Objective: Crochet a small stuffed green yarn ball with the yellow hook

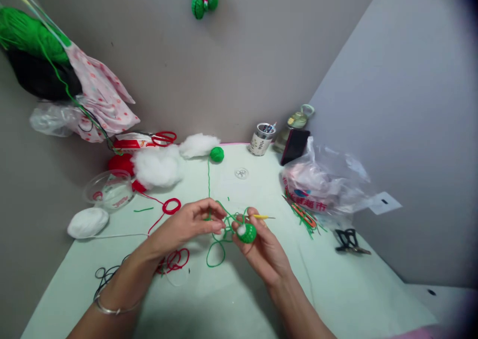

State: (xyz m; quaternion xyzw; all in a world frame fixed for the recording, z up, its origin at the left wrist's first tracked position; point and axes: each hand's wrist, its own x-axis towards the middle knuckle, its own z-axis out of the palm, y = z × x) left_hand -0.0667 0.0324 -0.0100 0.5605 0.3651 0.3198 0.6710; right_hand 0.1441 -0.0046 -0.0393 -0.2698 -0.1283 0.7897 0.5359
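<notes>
Head view: a small green ball (247,234) is being held above the middle of the table (231,311) by the right hand (263,252). It is being clamped between thumb and fingers, seemingly so that its opening, where a white tuft (242,229) is showing, is being turned towards the left hand (192,224). A yellow hook (261,217) is being carried across the same right fingers, probably so that it is being held ready without being laid down.

The left hand is being held just beside, its fingers bent and its thumb near them; whether yarn is being pinched there cannot be told. Green yarn (214,266) is being spread in loose loops beneath, slack apparently being provided so that the ball is not being tugged.

Near the far edge, a strand is being led towards the hands from a green yarn ball (217,154), presumably being set there for free unwinding. White stuffing (159,166) and a white yarn ball (88,223) are being grouped towards the left edge, while a plastic bag (328,179) and orange scissors (304,214) are being placed towards the right edge, perhaps for elbow room.
</notes>
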